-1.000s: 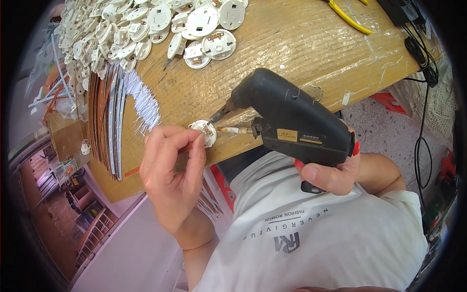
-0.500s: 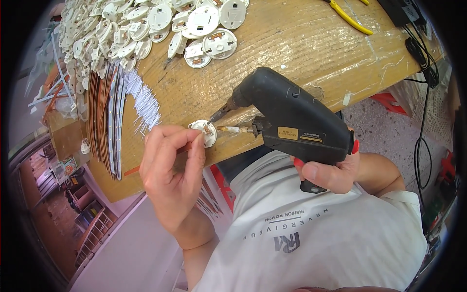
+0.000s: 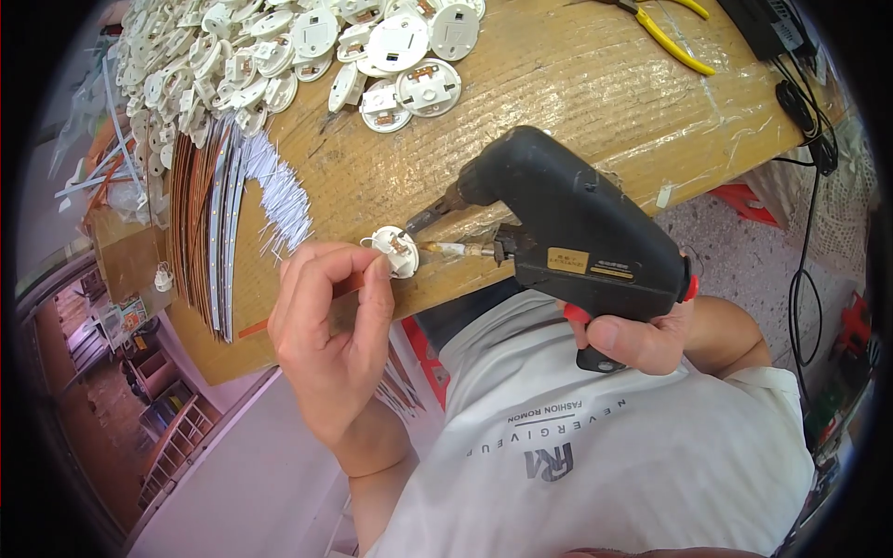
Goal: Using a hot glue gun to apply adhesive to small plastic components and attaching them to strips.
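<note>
My left hand is closed, thumb and forefinger pinched at the edge of a small round white plastic disc with copper-coloured contacts. A thin orange strip runs behind the fingers to that pinch, its end hidden by the fingertips. A short white wire curls at the disc's upper left. In my right hand is a black soldering gun, held by its grip with the thumb below the red trigger. Its pale, browned tip points left at the disc's right edge; the dark upper nozzle ends just above. Actual contact is unclear.
Many similar white discs are heaped at the far left. Near them lie long copper-and-white strips and a bunch of short white wires. Yellow-handled pliers and a black box with cables sit at the far right.
The soldering gun has shifted slightly right. The disc has tilted and moved a little right at my left fingertips; the left hand keeps its pinch.
</note>
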Action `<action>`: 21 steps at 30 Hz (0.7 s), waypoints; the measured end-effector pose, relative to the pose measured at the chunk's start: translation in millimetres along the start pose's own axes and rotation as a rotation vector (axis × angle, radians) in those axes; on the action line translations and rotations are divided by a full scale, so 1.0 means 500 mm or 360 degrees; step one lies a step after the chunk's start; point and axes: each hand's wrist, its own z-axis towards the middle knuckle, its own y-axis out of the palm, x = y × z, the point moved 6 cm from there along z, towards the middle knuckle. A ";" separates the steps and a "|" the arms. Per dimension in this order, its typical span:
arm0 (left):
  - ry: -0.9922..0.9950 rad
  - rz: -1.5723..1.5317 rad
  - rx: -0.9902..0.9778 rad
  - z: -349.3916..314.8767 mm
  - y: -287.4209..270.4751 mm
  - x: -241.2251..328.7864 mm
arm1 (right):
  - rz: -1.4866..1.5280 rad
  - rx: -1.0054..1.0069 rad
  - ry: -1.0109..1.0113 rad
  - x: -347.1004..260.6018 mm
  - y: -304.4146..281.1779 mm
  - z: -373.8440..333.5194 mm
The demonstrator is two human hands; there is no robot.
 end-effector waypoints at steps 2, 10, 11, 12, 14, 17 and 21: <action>-0.0029 -0.0021 0.0048 0.000 -0.005 0.003 | -0.0028 -0.0007 -0.0045 -0.014 -0.008 -0.004; 0.0044 0.0419 0.0338 -0.018 -0.051 0.039 | -0.0040 0.0254 0.0030 -0.102 -0.027 0.029; 0.0021 0.0439 0.0365 -0.025 -0.067 0.049 | -0.0146 0.0425 -0.0032 -0.106 -0.037 0.036; 0.0052 0.0465 0.0442 -0.033 -0.089 0.071 | -0.0247 0.0598 -0.0099 -0.115 -0.048 0.043; 0.0046 0.0518 0.0544 -0.064 -0.127 0.093 | -0.0278 0.0656 -0.0134 -0.131 -0.050 0.070; -0.0201 0.0218 0.0234 -0.109 -0.188 0.056 | -0.0260 0.0736 -0.0186 -0.131 -0.068 0.090; -0.0703 0.0184 -0.0476 -0.215 -0.206 -0.099 | -0.0107 0.0588 -0.0302 -0.125 -0.100 0.079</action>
